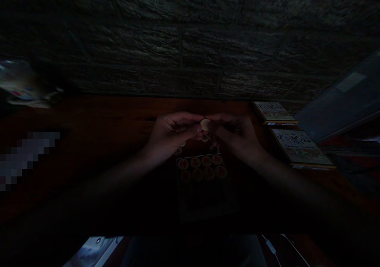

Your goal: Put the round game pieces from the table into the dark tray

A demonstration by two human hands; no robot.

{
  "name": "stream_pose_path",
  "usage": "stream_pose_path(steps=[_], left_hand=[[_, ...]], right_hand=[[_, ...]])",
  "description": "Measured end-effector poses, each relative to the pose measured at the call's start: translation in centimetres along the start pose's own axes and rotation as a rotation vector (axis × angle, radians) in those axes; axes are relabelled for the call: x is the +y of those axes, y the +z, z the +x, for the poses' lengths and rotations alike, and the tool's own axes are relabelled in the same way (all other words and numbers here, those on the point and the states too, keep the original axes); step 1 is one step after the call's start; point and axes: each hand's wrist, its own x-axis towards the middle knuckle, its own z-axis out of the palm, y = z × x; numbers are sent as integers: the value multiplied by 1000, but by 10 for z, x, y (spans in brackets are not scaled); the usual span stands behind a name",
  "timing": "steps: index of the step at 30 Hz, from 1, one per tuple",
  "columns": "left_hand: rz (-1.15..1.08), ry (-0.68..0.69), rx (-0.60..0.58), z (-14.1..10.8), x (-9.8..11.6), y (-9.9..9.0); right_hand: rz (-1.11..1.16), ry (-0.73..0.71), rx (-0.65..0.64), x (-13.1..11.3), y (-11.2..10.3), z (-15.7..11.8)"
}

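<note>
A pale round Chinese chess piece is pinched between the fingertips of both hands, above the dark wooden table. My left hand grips it from the left and my right hand from the right, both closed. Partly hidden below the hands, a few loose chess pieces lie on the table. Nearer to me sits a shallow box with two rows of round pieces bearing red characters at its far end. Its near part is too dark to make out.
Two flat printed boxes, one farther and one nearer, lie at the right. A stone wall rises behind the table, with a grey panel at right. A plastic-wrapped object stands far left. White cables show below.
</note>
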Motion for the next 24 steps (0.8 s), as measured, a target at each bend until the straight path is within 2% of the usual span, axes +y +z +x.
stream_pose_path(steps=[6, 16, 24], left_hand=[[18, 43, -15, 1, 0, -2], [133, 185, -82, 2, -3, -1], [108, 103, -63, 0, 1, 2]], right_hand=[[-19, -3, -52, 3, -2, 1], [-45, -26, -37, 1, -1, 0], [-88, -11, -35, -1, -1, -1]])
